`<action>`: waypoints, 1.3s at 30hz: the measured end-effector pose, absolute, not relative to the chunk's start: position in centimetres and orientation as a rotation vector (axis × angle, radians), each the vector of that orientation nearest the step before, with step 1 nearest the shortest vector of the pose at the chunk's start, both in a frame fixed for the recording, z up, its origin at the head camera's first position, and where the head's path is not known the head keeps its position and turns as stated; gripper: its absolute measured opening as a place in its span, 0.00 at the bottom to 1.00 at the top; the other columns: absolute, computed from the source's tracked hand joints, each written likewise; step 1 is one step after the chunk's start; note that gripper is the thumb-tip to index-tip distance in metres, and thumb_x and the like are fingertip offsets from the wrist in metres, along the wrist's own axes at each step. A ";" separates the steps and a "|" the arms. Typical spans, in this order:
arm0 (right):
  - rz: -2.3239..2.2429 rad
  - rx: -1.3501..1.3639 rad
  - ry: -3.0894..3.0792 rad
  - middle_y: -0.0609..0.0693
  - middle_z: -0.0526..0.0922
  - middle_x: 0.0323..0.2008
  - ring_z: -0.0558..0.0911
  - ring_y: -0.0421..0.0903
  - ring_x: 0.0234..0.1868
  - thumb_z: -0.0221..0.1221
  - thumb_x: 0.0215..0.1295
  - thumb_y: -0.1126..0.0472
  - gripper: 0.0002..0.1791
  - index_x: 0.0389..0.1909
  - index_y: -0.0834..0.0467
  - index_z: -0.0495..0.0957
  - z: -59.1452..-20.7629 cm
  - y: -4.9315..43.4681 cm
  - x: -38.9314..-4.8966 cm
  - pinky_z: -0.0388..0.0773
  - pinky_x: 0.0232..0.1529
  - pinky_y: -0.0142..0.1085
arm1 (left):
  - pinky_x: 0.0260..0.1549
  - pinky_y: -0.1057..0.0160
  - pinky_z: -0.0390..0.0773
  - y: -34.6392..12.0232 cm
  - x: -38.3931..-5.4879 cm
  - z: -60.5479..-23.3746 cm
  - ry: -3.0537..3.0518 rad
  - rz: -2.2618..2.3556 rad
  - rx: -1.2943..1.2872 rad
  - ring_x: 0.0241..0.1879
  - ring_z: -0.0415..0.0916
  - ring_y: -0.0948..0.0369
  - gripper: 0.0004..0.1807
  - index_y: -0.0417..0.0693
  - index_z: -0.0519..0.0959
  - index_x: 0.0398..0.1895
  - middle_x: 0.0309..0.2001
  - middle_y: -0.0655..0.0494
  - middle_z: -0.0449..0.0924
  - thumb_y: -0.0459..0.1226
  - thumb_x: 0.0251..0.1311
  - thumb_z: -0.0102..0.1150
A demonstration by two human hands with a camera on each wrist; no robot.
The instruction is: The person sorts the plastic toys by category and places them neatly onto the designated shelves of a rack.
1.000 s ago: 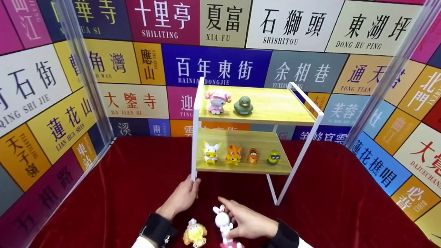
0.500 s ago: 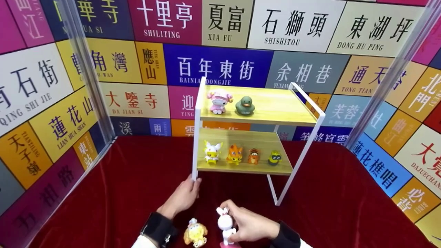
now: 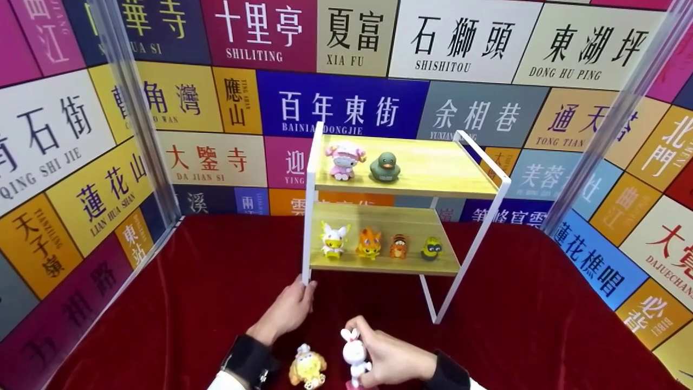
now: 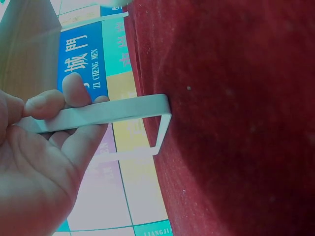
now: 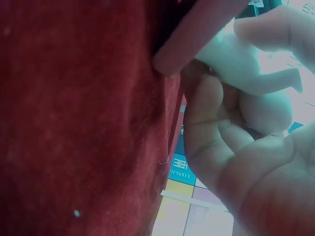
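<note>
My left hand (image 3: 284,310) grips the white front-left leg of a two-tier shelf (image 3: 427,162); in the left wrist view, fingers and thumb pinch that metal leg (image 4: 133,106) above the red cloth. My right hand (image 3: 394,355) holds a white rabbit figurine (image 3: 354,353) by its back and side, in front of the shelf. The right wrist view shows its pink base (image 5: 192,42) close to the cloth; whether they touch, I cannot tell. Between my hands sits a yellow-and-tan figurine (image 3: 307,367) with floppy ears.
On the top board are a pink-hooded figurine (image 3: 343,161) and a green duck (image 3: 385,167). The lower board (image 3: 352,214) bears several small figurines in a row. Red velvet (image 3: 216,260) covers the table, and printed sign panels (image 3: 341,103) wall it in.
My right index finger has curled in against the rabbit, which has shifted slightly downward and to the right. Less of its pink base shows. My left hand stays on the leg.
</note>
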State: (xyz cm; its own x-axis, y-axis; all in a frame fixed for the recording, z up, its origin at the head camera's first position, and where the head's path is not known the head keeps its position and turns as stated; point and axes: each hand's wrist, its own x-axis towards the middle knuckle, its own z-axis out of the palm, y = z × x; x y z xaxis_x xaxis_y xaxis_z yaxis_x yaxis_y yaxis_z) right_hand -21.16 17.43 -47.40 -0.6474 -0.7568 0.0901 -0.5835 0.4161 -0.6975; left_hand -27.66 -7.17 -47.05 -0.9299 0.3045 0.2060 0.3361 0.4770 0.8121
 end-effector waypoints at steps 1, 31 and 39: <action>-1.057 -1.164 2.430 0.37 0.73 0.33 0.76 0.28 0.34 0.73 0.46 0.67 0.43 0.58 0.50 0.56 -47.4 17.4 -21.2 0.77 0.38 0.24 | 0.22 0.66 0.71 -7.2 -27.6 -47.1 -2.671 -1.484 -0.581 0.22 0.70 0.63 0.12 0.42 0.69 0.45 0.23 0.58 0.70 0.42 0.80 0.40; -1.135 -1.126 2.559 0.40 0.73 0.35 0.76 0.31 0.34 0.70 0.54 0.66 0.35 0.56 0.56 0.58 -47.4 17.7 -21.8 0.78 0.39 0.27 | 0.24 0.66 0.72 -7.0 -27.7 -47.2 -2.647 -1.468 -0.571 0.23 0.71 0.63 0.13 0.40 0.69 0.42 0.23 0.58 0.70 0.41 0.80 0.41; -1.137 -1.089 2.409 0.46 0.80 0.39 0.83 0.31 0.34 0.72 0.56 0.62 0.37 0.60 0.57 0.59 -46.1 18.8 -22.0 0.83 0.37 0.29 | 0.24 0.66 0.72 -7.0 -27.7 -47.2 -2.652 -1.442 -0.570 0.22 0.71 0.64 0.13 0.40 0.69 0.43 0.22 0.58 0.70 0.41 0.80 0.42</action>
State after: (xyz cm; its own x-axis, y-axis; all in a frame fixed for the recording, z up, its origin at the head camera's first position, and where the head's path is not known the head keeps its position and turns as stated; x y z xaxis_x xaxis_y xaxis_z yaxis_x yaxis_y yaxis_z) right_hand -22.01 18.81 -46.12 -0.6840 -0.7255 0.0757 -0.5195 0.4116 -0.7488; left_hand -27.68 -7.01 -47.23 -0.9289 0.2872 0.2338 0.3524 0.4909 0.7968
